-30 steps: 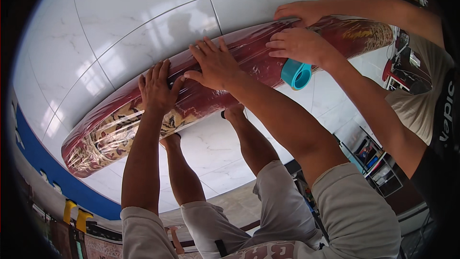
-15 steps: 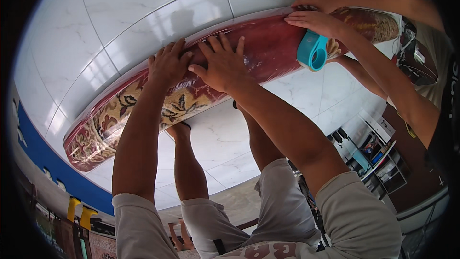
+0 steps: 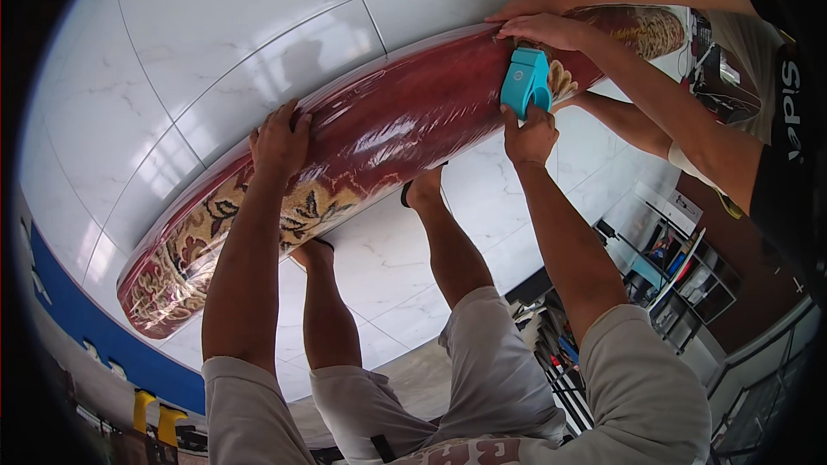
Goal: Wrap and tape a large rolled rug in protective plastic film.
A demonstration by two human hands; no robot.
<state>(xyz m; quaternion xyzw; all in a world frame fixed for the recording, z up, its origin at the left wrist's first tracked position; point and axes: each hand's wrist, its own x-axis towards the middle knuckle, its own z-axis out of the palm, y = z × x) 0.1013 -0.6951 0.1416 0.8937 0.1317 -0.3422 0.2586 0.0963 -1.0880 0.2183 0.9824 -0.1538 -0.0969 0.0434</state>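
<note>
Right grip (image 3: 531, 136) clasps the turquoise, ring-ended plastic tape dispenser (image 3: 523, 79). I have the left grip (image 3: 280, 141) resting unclenched on the long, film-wrapped maroon-and-beige carpet roll (image 3: 401, 108).

1. this looks like a room indoors, maybe in a home or a small shop; i can't tell which.
2. the floor (image 3: 241, 0) is made of big, shiny white tiles with thin gray squiggles, and bright light shines back off it.
3. a rolled-up rug (image 3: 422, 108) in clear plastic lies there, and rugs fit a home or a shop.
4. a rack (image 3: 678, 278) full of small things stands at the side.
5. the person wears shorts (image 3: 495, 357), like comfy house clothes.
</note>
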